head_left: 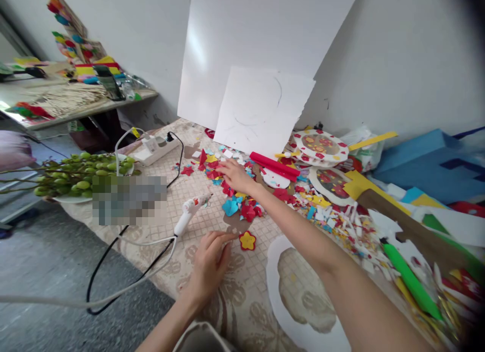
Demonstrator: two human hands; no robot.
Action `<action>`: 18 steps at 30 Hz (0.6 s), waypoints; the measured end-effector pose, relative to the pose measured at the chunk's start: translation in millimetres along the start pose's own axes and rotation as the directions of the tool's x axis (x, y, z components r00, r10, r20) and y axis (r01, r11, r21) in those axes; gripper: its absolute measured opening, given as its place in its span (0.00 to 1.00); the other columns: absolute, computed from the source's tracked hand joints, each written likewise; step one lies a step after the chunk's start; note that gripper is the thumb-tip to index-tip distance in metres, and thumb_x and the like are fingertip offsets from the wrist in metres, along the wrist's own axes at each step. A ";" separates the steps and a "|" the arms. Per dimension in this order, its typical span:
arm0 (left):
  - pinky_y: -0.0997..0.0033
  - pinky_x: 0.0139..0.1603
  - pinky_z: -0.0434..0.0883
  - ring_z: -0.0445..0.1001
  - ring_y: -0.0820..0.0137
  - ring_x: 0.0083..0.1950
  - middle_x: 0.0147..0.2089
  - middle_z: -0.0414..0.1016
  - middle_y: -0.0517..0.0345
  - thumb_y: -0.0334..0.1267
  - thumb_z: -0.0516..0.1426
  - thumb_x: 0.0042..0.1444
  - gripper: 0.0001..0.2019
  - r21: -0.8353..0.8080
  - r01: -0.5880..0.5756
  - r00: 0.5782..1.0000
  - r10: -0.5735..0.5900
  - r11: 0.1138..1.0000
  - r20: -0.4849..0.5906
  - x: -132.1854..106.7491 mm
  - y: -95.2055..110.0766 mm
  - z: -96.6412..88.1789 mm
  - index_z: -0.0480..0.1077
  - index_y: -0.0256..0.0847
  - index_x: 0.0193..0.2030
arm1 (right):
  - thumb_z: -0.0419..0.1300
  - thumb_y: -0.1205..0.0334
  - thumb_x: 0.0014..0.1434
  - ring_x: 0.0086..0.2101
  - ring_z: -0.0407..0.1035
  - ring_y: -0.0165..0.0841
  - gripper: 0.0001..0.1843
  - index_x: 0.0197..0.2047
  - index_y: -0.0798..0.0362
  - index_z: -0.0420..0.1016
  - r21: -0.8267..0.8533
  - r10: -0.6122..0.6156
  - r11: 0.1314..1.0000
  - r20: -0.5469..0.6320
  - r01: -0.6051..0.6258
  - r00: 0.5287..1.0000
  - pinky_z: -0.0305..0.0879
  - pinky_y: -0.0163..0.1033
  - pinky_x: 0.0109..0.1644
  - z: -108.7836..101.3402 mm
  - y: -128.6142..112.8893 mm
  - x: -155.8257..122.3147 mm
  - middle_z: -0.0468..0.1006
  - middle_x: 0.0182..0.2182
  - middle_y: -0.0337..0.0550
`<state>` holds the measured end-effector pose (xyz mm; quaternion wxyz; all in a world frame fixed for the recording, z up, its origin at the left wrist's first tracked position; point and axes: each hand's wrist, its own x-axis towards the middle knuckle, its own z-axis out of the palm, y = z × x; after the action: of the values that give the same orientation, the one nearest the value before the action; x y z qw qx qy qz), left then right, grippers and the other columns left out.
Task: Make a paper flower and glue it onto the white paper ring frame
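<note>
My left hand (pixel 212 256) rests on the tablecloth with its index finger stretched out. That fingertip is at the edge of a small yellow paper flower with a red rim (pixel 247 240). Farther off, my right hand (pixel 237 176) reaches into a heap of cut paper pieces, fingers apart over red and yellow scraps; I see nothing held in it. Blue paper shapes (pixel 230 206) and red paper shapes (pixel 249 211) lie just below that wrist. Beneath my right forearm is a white paper ring (pixel 276 286) with a wavy inner opening.
A white glue gun (pixel 184 221) with its cord lies left of my hands. Behind it are a power strip (pixel 157 152) and a plate of green fruit (pixel 81 175). A red paper roll (pixel 275 166), decorated rings (pixel 322 146), a green cutter (pixel 411 279) and scissors (pixel 447 301) lie rightward.
</note>
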<state>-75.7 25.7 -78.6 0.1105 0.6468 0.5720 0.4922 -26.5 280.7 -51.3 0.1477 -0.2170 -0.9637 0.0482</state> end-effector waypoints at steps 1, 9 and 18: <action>0.66 0.43 0.71 0.74 0.66 0.43 0.40 0.76 0.51 0.26 0.52 0.57 0.11 0.001 -0.029 1.000 0.029 1.000 -0.007 -0.4 2.0 -3.3 0.71 0.40 0.43 | 0.49 0.73 0.59 0.61 0.50 0.43 0.23 0.55 0.52 0.70 0.003 -0.060 0.998 0.028 0.060 0.998 0.52 0.53 0.61 3.2 -4.1 0.1 0.64 0.60 0.47; 0.68 0.43 0.71 0.75 0.67 0.41 0.39 0.77 0.54 0.22 0.54 0.54 0.14 0.159 -0.085 0.989 0.103 0.984 -0.103 -12.6 12.9 -63.2 0.71 0.43 0.43 | 0.50 0.72 0.59 0.60 0.51 0.49 0.18 0.50 0.57 0.74 -0.005 0.058 0.998 -0.050 -0.058 0.997 0.57 0.58 0.57 1.5 -5.2 5.1 0.66 0.57 0.57; 0.55 0.54 0.67 0.71 0.58 0.52 0.49 0.72 0.46 0.35 0.55 0.57 0.17 0.523 0.135 0.969 -0.004 0.842 -0.245 -12.0 -32.3 -113.3 0.63 0.41 0.54 | 0.50 0.70 0.61 0.60 0.55 0.41 0.16 0.48 0.53 0.73 0.176 -0.120 0.973 -0.166 0.149 0.979 0.55 0.54 0.63 -23.5 -26.1 -56.4 0.68 0.55 0.51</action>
<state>-181.0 -21.7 -51.9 -0.1248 0.5677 0.7187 0.3816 18.8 233.4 -39.7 0.2446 -0.1391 -0.9531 0.1118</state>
